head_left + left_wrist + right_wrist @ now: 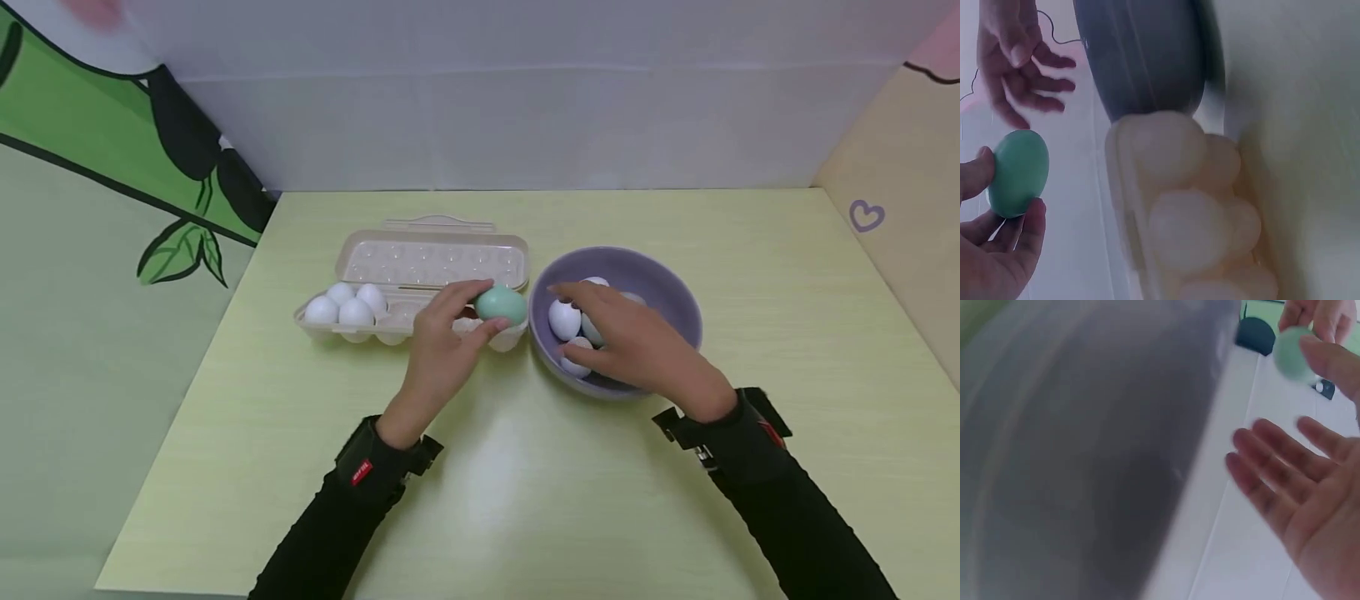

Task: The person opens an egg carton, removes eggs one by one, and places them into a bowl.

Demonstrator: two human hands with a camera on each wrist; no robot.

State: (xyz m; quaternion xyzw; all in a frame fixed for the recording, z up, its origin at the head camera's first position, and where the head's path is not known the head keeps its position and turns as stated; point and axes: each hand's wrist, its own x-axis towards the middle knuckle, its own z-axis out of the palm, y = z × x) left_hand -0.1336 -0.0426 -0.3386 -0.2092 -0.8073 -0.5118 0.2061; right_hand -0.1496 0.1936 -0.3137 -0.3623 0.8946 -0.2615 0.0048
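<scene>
A green egg is pinched between the thumb and fingers of my left hand, above the right end of the egg carton. In the left wrist view the same green egg shows its long side to the camera. My right hand is over the purple bowl, fingers spread and holding nothing. Under it lie white eggs and greyish ones, partly hidden by the hand. Several white eggs sit in the left end of the carton, whose lid is folded back.
The carton and bowl stand side by side on a pale wooden table. Behind the table rises a white panel. A painted side panel with a small heart borders the right edge.
</scene>
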